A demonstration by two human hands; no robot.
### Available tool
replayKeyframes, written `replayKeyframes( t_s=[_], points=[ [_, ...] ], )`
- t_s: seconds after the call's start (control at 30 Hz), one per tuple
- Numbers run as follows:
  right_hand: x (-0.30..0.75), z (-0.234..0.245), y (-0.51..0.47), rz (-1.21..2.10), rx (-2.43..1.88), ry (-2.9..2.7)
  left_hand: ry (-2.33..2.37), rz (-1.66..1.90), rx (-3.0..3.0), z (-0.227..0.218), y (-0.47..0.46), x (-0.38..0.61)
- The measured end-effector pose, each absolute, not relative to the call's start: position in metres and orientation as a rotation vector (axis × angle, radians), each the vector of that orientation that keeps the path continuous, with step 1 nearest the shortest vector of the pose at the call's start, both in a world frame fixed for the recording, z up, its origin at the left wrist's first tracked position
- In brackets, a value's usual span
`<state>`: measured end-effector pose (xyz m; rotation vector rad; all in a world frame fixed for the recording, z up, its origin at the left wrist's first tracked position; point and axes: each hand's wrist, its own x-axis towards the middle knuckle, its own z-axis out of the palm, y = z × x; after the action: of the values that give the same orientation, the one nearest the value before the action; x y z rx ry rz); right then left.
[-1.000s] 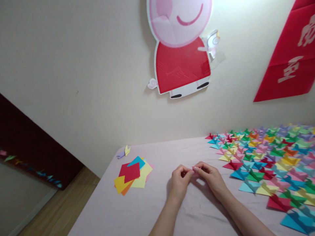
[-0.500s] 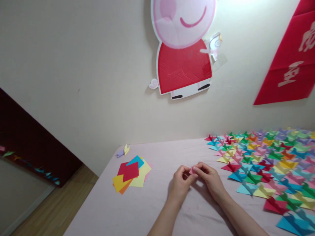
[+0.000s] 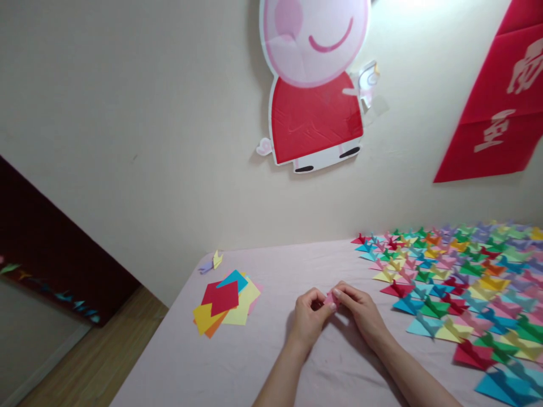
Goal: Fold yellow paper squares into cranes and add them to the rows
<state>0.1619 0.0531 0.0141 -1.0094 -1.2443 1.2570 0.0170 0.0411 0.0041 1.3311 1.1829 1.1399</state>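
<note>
Dozens of paper birds (image 3: 457,305) stand near the right hand (image 3: 360,303).

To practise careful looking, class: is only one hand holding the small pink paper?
No, the left hand and the right hand both pinch the pink paper.

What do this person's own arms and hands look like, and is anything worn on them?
The left hand and right hand are ungloved. The left forearm and right forearm are bare as far as they show, with no sleeve, watch or bracelet visible.
</note>
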Motion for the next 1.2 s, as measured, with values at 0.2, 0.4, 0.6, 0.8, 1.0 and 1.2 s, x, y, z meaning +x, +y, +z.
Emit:
replayKeyframes(
  t_s=[0.2,0.4,0.6,0.8,1.0,1.2],
  points=[
    [0.1616,0.0104,0.0538,1.263,-1.017,-1.236,1.124,1.121,1.275,0.0055,0.0408,0.0148],
    [0.1587,0.0116,0.0550,1.272,-1.016,-1.208,1.099,1.133,1.214,0.0022,0.0424,0.0129],
    [0.1564,0.0188,0.0500,1.277,-1.018,-1.243,1.098,1.139,1.213,0.0012,0.0425,0.0138],
    [0.1585,0.0162,0.0509,1.244,-1.030,-1.253,1.108,1.120,1.202,0.0069,0.0401,0.0142],
    [0.1593,0.0113,0.0543,1.208,-1.035,-1.216,1.118,1.140,1.149,0.0057,0.0431,0.0124],
    [0.1546,0.0141,0.0519,1.222,-1.009,-1.204,1.125,1.200,1.140,0.0044,0.0471,0.0084]
  ],
)
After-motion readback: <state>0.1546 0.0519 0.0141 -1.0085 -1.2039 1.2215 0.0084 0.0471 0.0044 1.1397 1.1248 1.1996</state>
